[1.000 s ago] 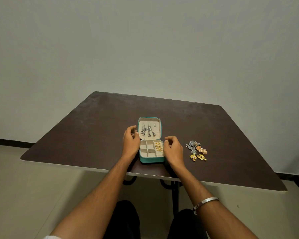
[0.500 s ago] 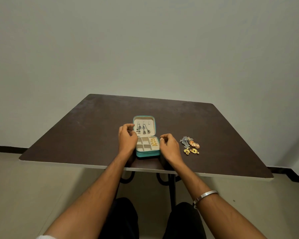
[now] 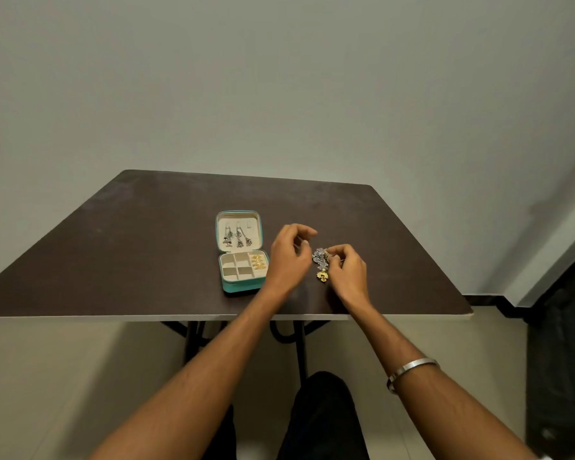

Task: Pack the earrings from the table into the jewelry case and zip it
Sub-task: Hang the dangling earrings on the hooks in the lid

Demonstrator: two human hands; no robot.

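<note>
Earrings (image 3: 320, 260) lie in a small heap on the desk (image 3: 113, 254), right of the open case (image 3: 243, 283) and well apart from it. Right hand (image 3: 349, 273) curls its grip onto the silver ones at the heap's top (pinch itself partly hidden). Left hand (image 3: 287, 257) hovers just beside, fingers curled, holding nothing visible. Silver pairs hang in the case lid; gold ones sit in its right compartment.
</note>
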